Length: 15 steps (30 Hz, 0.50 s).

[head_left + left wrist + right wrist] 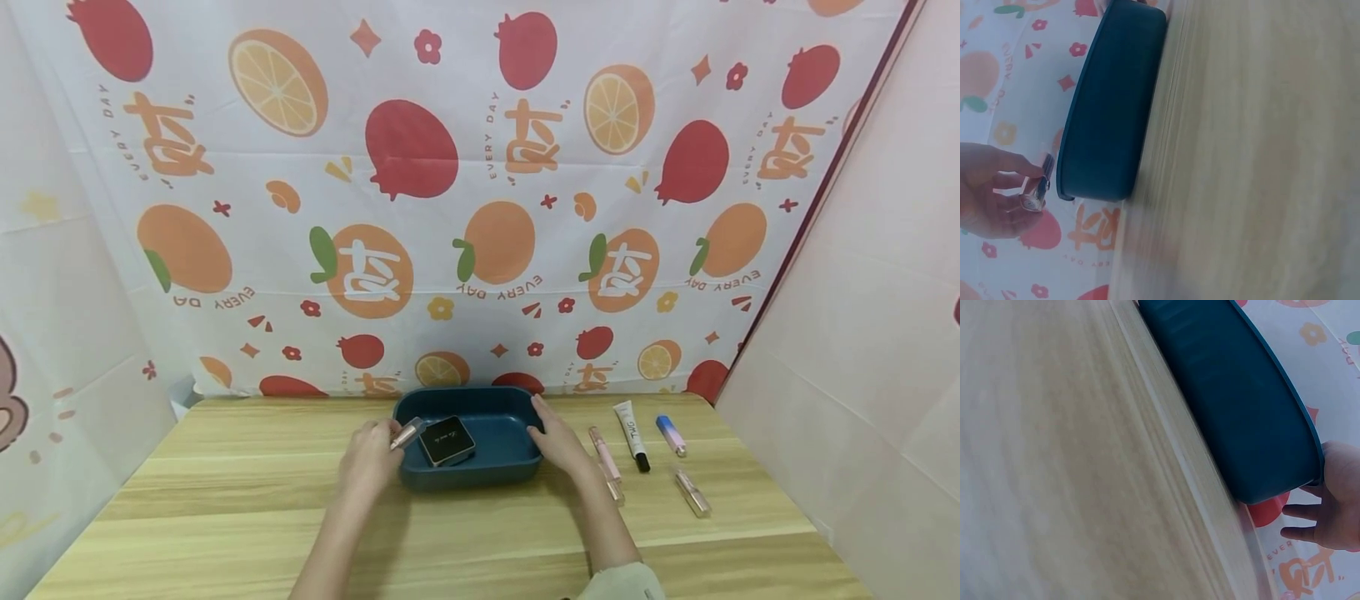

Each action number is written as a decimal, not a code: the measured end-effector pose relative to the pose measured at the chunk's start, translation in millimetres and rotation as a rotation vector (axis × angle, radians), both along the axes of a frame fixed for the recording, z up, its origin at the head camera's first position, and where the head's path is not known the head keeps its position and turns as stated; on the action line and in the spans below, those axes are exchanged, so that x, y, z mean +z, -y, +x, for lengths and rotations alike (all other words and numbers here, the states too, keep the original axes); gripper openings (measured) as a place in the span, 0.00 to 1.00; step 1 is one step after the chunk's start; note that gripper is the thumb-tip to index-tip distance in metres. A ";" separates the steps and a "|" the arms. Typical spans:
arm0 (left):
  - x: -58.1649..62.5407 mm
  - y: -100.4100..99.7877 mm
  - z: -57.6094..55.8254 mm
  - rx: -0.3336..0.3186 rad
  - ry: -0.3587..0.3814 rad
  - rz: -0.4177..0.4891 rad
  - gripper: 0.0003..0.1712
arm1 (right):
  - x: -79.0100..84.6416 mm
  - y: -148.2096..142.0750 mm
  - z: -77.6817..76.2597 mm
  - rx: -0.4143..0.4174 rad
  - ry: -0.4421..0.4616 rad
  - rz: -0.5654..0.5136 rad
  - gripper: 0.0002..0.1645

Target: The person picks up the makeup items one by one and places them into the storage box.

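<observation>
A dark teal bin (480, 477) stands at the back of the table. Inside it, on the left, a square black compact case (447, 440) with a pale edge lies tilted. My left hand (369, 457) pinches a small clear-and-pink lipstick tube (407, 433) at the bin's left rim; the left wrist view shows the tube (1036, 190) between thumb and fingers, just outside the bin wall. At the other end, my right hand (558, 437) touches the right rim, thumb inside. In the right wrist view that hand (1339, 500) has its fingers stretched along the bin's outer end.
Right of the bin lie a pink tube (605, 454), a clear-capped tube (613, 487) partly behind the right arm, a white squeeze tube with black cap (632, 435), a blue-pink tube (671, 435) and another lipstick tube (692, 493). A fruit-print cloth (450, 333) hangs behind the table.
</observation>
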<state>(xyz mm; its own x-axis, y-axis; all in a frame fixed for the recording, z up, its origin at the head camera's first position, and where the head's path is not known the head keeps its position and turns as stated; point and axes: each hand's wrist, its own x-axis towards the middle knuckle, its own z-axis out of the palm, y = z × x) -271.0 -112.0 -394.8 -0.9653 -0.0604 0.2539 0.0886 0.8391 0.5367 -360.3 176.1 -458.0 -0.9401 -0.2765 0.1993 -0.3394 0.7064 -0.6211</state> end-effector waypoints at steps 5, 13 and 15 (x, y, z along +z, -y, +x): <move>-0.9 -6.8 -3.1 -0.008 -0.029 0.008 0.13 | -0.3 0.2 -0.4 0.003 0.010 -0.001 0.33; -2.6 -13.0 -6.9 -0.029 -0.042 -0.007 0.13 | 2.2 0.5 1.2 0.004 0.013 -0.012 0.33; -2.9 -14.1 -7.7 -0.033 -0.045 -0.013 0.12 | 3.1 1.0 1.9 0.000 0.014 -0.010 0.33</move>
<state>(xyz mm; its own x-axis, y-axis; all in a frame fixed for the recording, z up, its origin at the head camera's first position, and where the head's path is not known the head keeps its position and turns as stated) -278.6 -97.9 -397.7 -0.9544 -0.0248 0.2975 0.1405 0.8420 0.5209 -358.4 175.0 -454.9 -0.9428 -0.2748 0.1887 -0.3307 0.6997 -0.6333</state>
